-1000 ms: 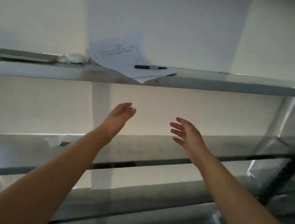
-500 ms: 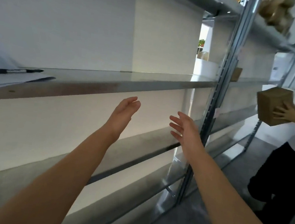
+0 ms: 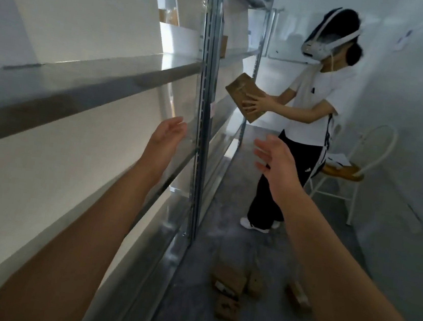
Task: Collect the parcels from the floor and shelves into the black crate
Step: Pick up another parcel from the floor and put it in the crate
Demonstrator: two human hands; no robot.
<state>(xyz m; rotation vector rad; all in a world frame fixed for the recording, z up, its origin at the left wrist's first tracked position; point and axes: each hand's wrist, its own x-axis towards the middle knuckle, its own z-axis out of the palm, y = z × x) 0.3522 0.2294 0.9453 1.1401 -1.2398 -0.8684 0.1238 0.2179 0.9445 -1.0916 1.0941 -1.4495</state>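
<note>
Shiny metal shelving [image 3: 82, 77], mottled grey floor [image 3: 221, 241]; boxy cardboard parcels [image 3: 229, 280] scattered.

Both arms reach forward, left hand [image 3: 166, 138] and right hand [image 3: 276, 159] empty, above brown parcels [image 3: 236, 286] on the floor [image 3: 223, 228].

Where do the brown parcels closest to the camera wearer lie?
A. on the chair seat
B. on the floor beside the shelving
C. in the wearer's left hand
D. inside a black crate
B: the brown parcels lie on the grey floor by the foot of the shelving, while the left hand and the right hand hold nothing.
</note>
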